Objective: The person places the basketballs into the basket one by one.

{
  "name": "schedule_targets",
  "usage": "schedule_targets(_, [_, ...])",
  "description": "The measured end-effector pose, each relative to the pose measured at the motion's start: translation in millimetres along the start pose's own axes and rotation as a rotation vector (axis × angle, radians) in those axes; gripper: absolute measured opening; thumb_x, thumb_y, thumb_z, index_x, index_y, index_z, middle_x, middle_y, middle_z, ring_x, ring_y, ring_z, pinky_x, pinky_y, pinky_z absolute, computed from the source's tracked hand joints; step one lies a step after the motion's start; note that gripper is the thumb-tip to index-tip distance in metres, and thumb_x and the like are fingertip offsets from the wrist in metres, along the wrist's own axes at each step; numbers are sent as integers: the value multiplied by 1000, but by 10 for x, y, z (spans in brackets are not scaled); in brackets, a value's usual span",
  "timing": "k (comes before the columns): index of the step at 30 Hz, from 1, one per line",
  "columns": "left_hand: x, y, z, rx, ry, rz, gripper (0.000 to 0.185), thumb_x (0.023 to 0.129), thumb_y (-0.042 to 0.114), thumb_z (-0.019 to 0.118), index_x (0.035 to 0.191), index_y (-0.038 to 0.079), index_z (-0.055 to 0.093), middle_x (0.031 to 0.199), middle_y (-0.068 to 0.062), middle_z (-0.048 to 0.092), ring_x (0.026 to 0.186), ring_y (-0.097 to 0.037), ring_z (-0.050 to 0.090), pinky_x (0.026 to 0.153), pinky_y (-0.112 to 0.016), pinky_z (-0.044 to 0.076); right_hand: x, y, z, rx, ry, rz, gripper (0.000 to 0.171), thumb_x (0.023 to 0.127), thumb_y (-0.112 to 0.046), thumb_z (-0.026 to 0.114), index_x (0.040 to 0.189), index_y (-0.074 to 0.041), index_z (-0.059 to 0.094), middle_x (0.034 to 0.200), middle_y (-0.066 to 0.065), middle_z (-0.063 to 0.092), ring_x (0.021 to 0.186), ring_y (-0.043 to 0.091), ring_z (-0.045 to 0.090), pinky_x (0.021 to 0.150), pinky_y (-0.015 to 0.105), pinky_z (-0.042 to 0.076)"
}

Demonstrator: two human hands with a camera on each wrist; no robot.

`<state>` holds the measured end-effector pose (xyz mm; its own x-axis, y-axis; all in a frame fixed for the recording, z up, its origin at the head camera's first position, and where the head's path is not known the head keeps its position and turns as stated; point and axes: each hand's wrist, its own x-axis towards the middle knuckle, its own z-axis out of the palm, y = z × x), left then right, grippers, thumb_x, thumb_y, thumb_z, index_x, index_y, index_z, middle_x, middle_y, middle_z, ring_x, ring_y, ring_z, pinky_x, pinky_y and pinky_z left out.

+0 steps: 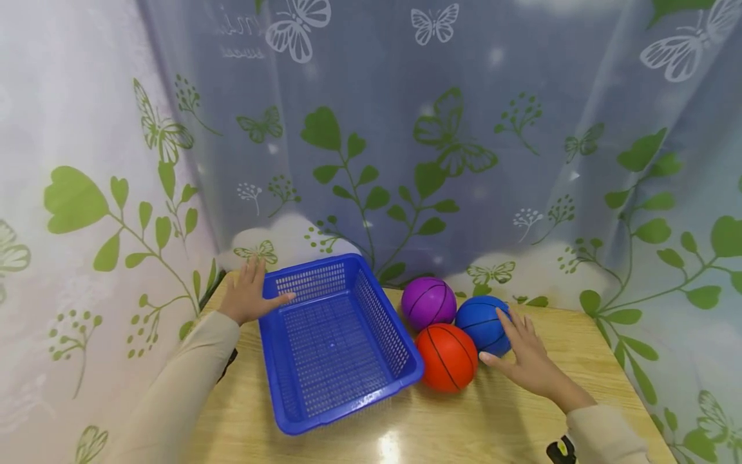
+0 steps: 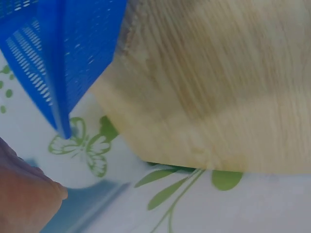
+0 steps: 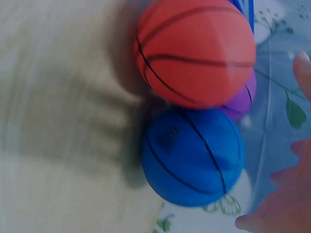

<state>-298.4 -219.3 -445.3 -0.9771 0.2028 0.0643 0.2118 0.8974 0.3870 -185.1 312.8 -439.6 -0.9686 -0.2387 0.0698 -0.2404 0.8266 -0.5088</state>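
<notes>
Blue basket [image 1: 339, 341]: stood empty on wooden table [image 1: 522, 419], far-left corner touched by left hand [image 1: 246, 296], fingers straight, nothing grasped. Right hand [image 1: 524, 354]: spread and relaxed beside blue ball [image 1: 482, 324], apparently touching it; contact not certain in blurred wrist view. Orange ball [image 1: 447, 357]: just beside basket wall. Purple ball [image 1: 429, 303]: behind, near butterfly-print curtain [image 1: 406, 129].

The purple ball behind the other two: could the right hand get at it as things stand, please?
Probably not directly: the blue ball and the orange ball lie between the right hand and the purple ball. Reaching over them from above looks open.
</notes>
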Motion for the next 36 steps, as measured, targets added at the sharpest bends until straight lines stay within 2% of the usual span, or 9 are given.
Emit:
schedule_targets(8, [-13, -49, 185, -24, -2, -59, 110, 86, 65, 53, 150, -9, 4, 156, -29, -1, 142, -48, -3, 107, -71, 0, -77, -93, 373, 100, -40, -36, 89, 87, -42, 68, 153, -7, 20, 156, 29, 6, 137, 59, -6, 93, 83, 8])
schedule_targets(17, [-14, -140, 418, 1, 7, -79, 109, 86, 66, 51, 148, -14, 8, 154, -33, 8, 141, -51, 7, 106, -73, 7, -100, -123, 694, 175, -28, -48, 93, 84, -42, 71, 154, -12, 19, 155, 29, 10, 138, 59, -1, 95, 81, 17])
schedule_targets(20, [-20, -141, 455, -11, -7, -88, 109, 86, 65, 52, 148, -14, 8, 155, -32, 7, 141, -50, 6, 106, -73, 7, -86, -110, 763, 197, -4, -52, 97, 83, -41, 73, 155, -11, 16, 156, 28, 9, 138, 58, 3, 97, 79, 18])
schedule_targets(28, [32, -157, 529, -2, 39, -93, 105, 88, 62, 51, 147, -14, 9, 155, -32, 7, 142, -49, 6, 106, -73, 7, -17, -125, 861, 189, 63, -31, 100, 81, -43, 74, 154, -7, 16, 156, 28, 10, 139, 53, 16, 99, 73, 27])
schedule_targets(36, [37, -129, 584, -16, 56, -102, 104, 90, 62, 48, 148, -14, 6, 155, -31, 3, 142, -49, 4, 108, -70, 5, 38, -162, 972, 201, 135, -16, 102, 78, -41, 78, 153, -4, 18, 155, 29, 11, 133, 56, 27, 96, 69, 36])
